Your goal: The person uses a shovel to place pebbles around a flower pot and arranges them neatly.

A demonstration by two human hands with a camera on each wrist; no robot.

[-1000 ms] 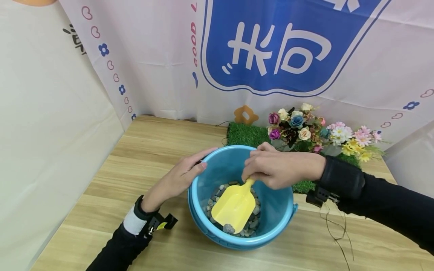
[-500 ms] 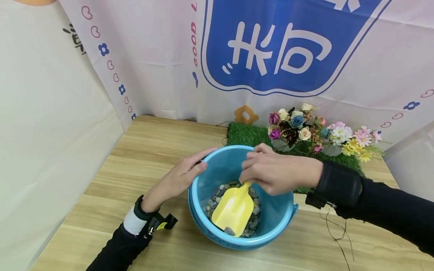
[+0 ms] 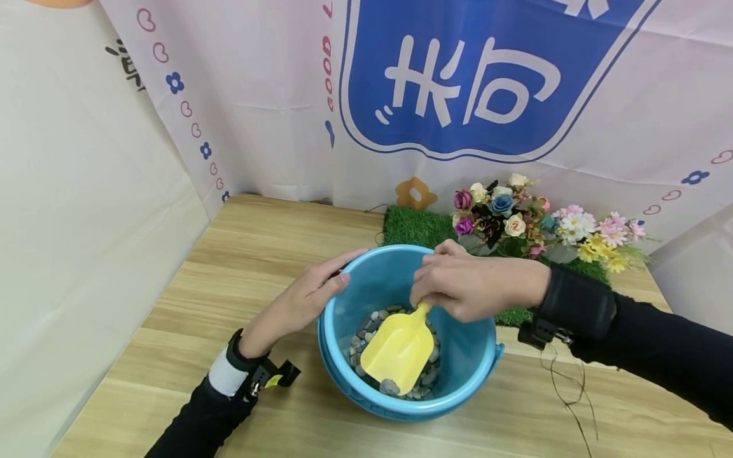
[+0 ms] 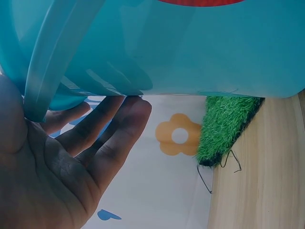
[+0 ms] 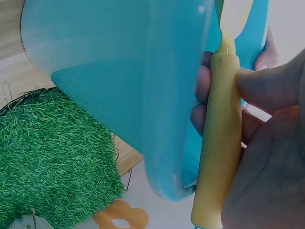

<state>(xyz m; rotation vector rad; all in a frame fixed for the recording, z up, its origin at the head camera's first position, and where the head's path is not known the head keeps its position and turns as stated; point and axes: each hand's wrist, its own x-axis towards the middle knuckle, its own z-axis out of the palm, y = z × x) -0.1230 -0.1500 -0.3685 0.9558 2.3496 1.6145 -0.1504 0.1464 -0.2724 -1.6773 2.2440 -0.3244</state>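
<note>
A blue bucket (image 3: 465, 375) stands on the table with several grey and tan pebbles (image 3: 428, 380) at its bottom. My right hand (image 3: 478, 284) grips the handle of a yellow toy shovel (image 3: 401, 348), whose scoop tilts down inside the bucket over the pebbles. One grey stone (image 3: 389, 387) sits at the scoop's front edge. At the bucket's left side, my left hand (image 3: 298, 302) holds the rim, thumb over it and fingers along the outer wall. In the right wrist view, the shovel handle (image 5: 218, 143) lies between thumb and fingers, beside the bucket rim (image 5: 164, 95).
Behind the bucket lies a green artificial grass mat (image 3: 417, 228) bearing artificial flowers (image 3: 515, 224). Thin dark wires (image 3: 567, 401) lie on the wooden table (image 3: 258, 235) to the right. A printed cloth (image 3: 275, 140) hangs along the back edge.
The shovel dipped slightly toward the pebbles and has come back up, its scoop now a little further right. The grey stone stays at its front edge. The left hand has not moved.
</note>
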